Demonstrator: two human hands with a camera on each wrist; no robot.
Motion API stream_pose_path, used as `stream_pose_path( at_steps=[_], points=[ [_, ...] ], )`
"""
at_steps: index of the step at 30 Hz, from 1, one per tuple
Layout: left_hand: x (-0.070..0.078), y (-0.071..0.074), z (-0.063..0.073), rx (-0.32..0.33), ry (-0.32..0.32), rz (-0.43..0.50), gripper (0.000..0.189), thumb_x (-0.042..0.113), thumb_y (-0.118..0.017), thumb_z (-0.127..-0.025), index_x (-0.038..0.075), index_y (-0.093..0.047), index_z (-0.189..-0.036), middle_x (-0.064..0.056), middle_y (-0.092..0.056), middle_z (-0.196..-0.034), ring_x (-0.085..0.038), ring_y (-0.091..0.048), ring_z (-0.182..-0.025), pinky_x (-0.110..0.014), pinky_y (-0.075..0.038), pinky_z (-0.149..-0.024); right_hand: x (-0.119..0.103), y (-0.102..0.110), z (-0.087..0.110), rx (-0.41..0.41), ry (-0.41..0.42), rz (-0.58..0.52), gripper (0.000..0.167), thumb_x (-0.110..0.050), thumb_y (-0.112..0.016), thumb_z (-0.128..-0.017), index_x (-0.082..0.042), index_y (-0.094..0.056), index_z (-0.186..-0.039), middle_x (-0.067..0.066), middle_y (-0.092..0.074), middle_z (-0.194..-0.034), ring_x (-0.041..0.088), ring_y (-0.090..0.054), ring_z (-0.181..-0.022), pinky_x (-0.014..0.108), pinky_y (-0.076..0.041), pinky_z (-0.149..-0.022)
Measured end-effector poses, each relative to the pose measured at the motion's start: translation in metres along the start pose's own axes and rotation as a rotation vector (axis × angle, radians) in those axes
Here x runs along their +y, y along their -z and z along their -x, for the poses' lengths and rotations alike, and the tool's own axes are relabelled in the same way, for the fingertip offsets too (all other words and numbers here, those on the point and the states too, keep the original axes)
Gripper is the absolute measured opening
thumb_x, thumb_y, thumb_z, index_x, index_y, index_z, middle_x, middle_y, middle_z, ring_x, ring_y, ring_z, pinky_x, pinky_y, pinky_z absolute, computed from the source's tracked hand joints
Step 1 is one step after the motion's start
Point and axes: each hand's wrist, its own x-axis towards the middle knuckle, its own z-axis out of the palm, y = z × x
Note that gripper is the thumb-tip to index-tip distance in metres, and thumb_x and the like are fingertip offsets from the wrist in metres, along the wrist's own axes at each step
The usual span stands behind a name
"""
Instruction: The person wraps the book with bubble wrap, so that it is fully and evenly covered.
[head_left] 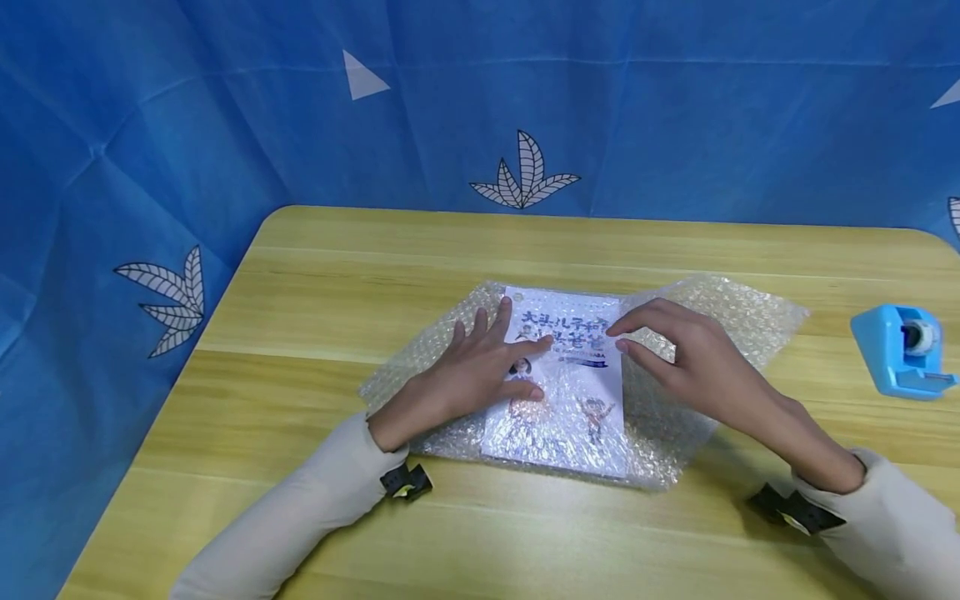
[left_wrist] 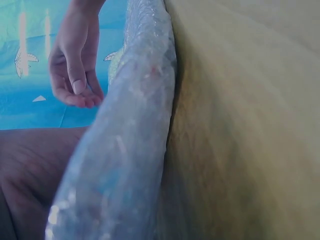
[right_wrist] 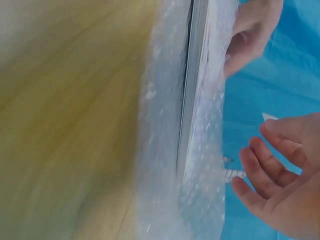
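A white book [head_left: 558,425] with blue Chinese lettering lies on the table, seen through clear bubble wrap [head_left: 727,312] that spreads past its left and right sides. My left hand [head_left: 465,367] rests on the wrapped cover with its fingers spread. Over the book's right edge hovers my right hand [head_left: 697,358], thumb and fingers loosely bent and holding nothing. In the right wrist view the book's page edge [right_wrist: 192,100] shows between layers of bubble wrap [right_wrist: 162,115], and the right hand [right_wrist: 282,175] is apart from it. Bubble wrap [left_wrist: 130,130] hides part of the left hand [left_wrist: 35,165] in the left wrist view.
A blue tape dispenser [head_left: 900,354] with a roll of tape stands at the right side of the wooden table [head_left: 360,317]. Behind the table hangs a blue cloth [head_left: 675,125] with printed leaves and triangles.
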Motion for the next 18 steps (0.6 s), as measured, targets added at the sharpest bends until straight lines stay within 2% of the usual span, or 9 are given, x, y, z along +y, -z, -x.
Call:
stream_pose_path(
  at_steps=[5,8,9,12,15,16,18],
  points=[
    [-0.001,0.0,0.001,0.0,-0.013,0.017,0.07,0.052,-0.063,-0.099,0.036,-0.035,-0.162,-0.022,0.014,-0.168,-0.054,0.006,-0.151,-0.07,0.0,-0.119,0.007,0.012,0.015,0.041,-0.108,0.052,0.03,0.004,-0.077,-0.09,-0.006,-0.074,-0.118,0.006,-0.073,-0.114,0.025,-0.067,-0.106,0.032,-0.047,-0.083],
    [-0.001,-0.001,0.001,0.0,-0.019,0.029,0.07,0.051,-0.063,-0.099,0.036,-0.036,-0.162,-0.022,0.014,-0.168,-0.054,0.007,-0.151,-0.07,0.001,-0.119,0.013,0.018,0.025,0.083,-0.173,0.08,0.032,0.002,-0.076,-0.091,-0.005,-0.071,-0.123,0.009,-0.072,-0.117,0.024,-0.064,-0.107,0.024,-0.045,-0.085],
    [-0.002,-0.001,0.0,0.001,-0.021,0.031,0.07,0.051,-0.063,-0.099,0.035,-0.036,-0.162,-0.022,0.014,-0.168,-0.054,0.007,-0.151,-0.07,0.001,-0.119,0.015,0.02,0.028,0.098,-0.194,0.084,0.032,0.001,-0.076,-0.092,-0.004,-0.071,-0.123,0.01,-0.071,-0.117,0.022,-0.064,-0.107,0.019,-0.043,-0.086],
    [-0.002,-0.001,0.0,0.005,-0.023,0.029,0.069,0.05,-0.064,-0.099,0.035,-0.037,-0.161,-0.023,0.013,-0.169,-0.054,0.007,-0.151,-0.071,0.001,-0.119,0.021,0.024,0.036,0.136,-0.241,0.09,0.032,0.0,-0.075,-0.093,-0.004,-0.07,-0.124,0.012,-0.071,-0.119,0.004,-0.059,-0.11,0.008,-0.037,-0.09],
    [-0.002,-0.001,0.0,0.007,-0.023,0.029,0.07,0.05,-0.064,-0.099,0.035,-0.037,-0.161,-0.023,0.013,-0.169,-0.054,0.007,-0.151,-0.071,0.001,-0.119,0.026,0.028,0.044,0.177,-0.259,0.087,0.034,0.003,-0.074,-0.093,-0.003,-0.07,-0.126,0.015,-0.07,-0.121,-0.012,-0.05,-0.113,0.003,-0.034,-0.093],
    [-0.002,-0.001,0.0,0.009,-0.023,0.028,0.07,0.05,-0.064,-0.099,0.035,-0.037,-0.161,-0.023,0.013,-0.169,-0.054,0.006,-0.151,-0.071,0.0,-0.119,0.027,0.029,0.046,0.196,-0.263,0.085,0.035,0.003,-0.074,-0.093,-0.003,-0.069,-0.127,0.016,-0.069,-0.121,-0.015,-0.048,-0.114,0.003,-0.033,-0.094],
    [-0.003,-0.001,0.0,0.009,-0.023,0.03,0.07,0.05,-0.064,-0.099,0.035,-0.037,-0.161,-0.023,0.013,-0.169,-0.054,0.006,-0.151,-0.071,0.0,-0.119,0.03,0.031,0.049,0.242,-0.27,0.096,0.037,0.005,-0.073,-0.093,-0.002,-0.069,-0.129,0.019,-0.068,-0.123,-0.007,-0.051,-0.119,0.004,-0.031,-0.097]
  ],
)
